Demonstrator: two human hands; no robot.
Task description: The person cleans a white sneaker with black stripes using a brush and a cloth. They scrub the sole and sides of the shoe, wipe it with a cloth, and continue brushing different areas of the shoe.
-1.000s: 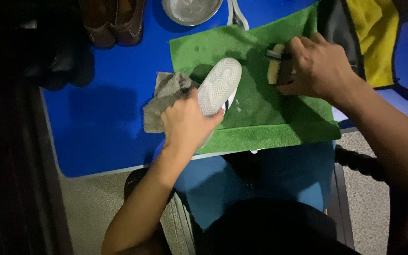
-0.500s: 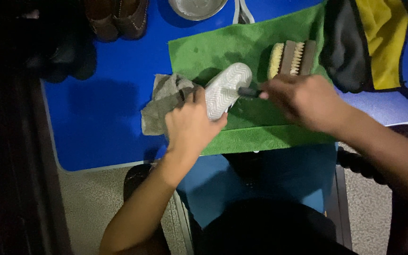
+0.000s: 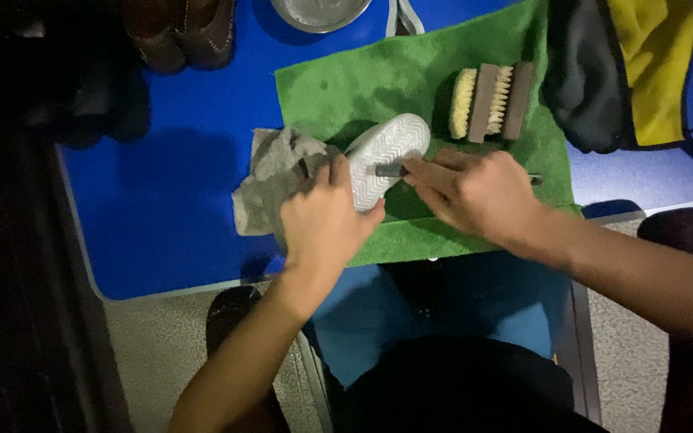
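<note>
Head view: on a blue table, beside a crumpled grey rag, the left hand clamps a white rubber-soled shoe, sole up, on a green towel; the right hand grips what looks like a thin dark tool against the sole, near two wooden bristle brushes.

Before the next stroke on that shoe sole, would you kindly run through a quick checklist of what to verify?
1. Left hand steadies the white shoe, sole up: ok.
2. Right hand has a grip on the thin dark tool, tip on the sole: ok.
3. Shoe lies over the green towel: ok.
4. Grey rag within reach, beside the left hand: ok.
5. Scrub brush set aside on the towel, apart from both hands: ok.
6. Dirt left in the sole's grooves: cannot tell, light is dim.
</note>
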